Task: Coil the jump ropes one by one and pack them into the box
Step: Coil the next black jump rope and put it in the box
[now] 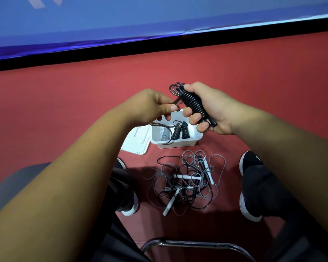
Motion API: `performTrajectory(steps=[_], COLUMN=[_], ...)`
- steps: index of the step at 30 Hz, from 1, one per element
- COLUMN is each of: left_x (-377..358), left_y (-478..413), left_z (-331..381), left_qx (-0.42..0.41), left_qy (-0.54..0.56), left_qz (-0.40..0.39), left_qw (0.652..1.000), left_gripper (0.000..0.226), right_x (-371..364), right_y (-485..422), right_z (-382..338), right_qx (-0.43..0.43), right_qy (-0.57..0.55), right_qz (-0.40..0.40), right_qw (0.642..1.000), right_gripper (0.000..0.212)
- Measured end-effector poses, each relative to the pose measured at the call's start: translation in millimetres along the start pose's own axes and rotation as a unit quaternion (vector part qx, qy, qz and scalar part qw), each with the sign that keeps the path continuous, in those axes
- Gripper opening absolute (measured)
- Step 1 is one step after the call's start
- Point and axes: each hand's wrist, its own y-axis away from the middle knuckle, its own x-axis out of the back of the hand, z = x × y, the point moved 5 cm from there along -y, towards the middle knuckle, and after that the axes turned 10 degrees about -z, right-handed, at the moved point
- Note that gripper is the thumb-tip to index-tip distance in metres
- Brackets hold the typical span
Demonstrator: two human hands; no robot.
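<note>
Head: black rope (194, 103) in right hand (212, 108)

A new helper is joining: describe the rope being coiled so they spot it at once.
A white box stands on the red floor. Above it in view, the right hand grips a black rope. Unlike the loose tangle by the shoes, it is tightly wound, its tail pinched by the left hand.

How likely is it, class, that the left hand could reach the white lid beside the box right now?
Probably not yet: the left hand pinches the loose end of the black rope, so its fingers are busy. The lid itself lies uncovered beside the box.
</note>
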Motion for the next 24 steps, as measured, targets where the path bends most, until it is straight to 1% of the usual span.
performTrajectory(steps=[3,5,8,10,13,15,18,20,22,24], left_x=[1.5,0.6,-1.7,-1.0,-0.6,-0.3,1.9,2.3,2.8,5.2], left_y=[0.8,0.7,-0.9,-3.1,-2.7,-1.5,-1.1,-0.7,0.1,1.6], left_z=[-1.5,-2.3,-7.0,-10.3,-9.5,-4.2,0.4,1.0,3.3,8.6], left_qx=[0.009,0.007,0.023,0.046,0.073,0.068,0.053,0.046,0.035,0.016], left_qy=[0.004,0.039,0.113,0.131,0.124,0.117,0.093,0.086,0.078,0.056], left_qz=[-0.008,-0.019,-0.025,-0.019,-0.005,0.002,0.019,0.017,0.016,0.033], left_qw=[1.000,0.999,0.993,0.990,0.990,0.991,0.994,0.995,0.996,0.998], left_gripper=[0.020,0.017,0.021,0.018,0.015,0.004,0.015,0.020,0.021,0.019], right_x=[-0.9,-0.7,-3.0,-5.3,-9.3,-11.8,-15.7,-18.2,-21.3,-23.5], right_y=[-0.1,-0.3,0.3,0.8,2.9,5.4,9.9,11.9,14.5,17.5], right_z=[-1.5,-3.8,-6.3,-4.8,0.1,3.6,9.8,14.0,17.7,20.2], right_qx=[0.016,0.024,0.018,0.003,-0.026,-0.047,-0.073,-0.088,-0.108,-0.130], right_qy=[-0.008,-0.011,-0.008,-0.005,-0.004,0.001,0.007,0.011,0.019,0.043], right_qz=[0.014,0.012,-0.014,-0.040,-0.093,-0.133,-0.182,-0.204,-0.226,-0.250], right_qw=[1.000,1.000,1.000,0.999,0.995,0.990,0.980,0.975,0.968,0.958], right_gripper=[0.032,0.033,0.039,0.042,0.042,0.042,0.043,0.045,0.046,0.049])
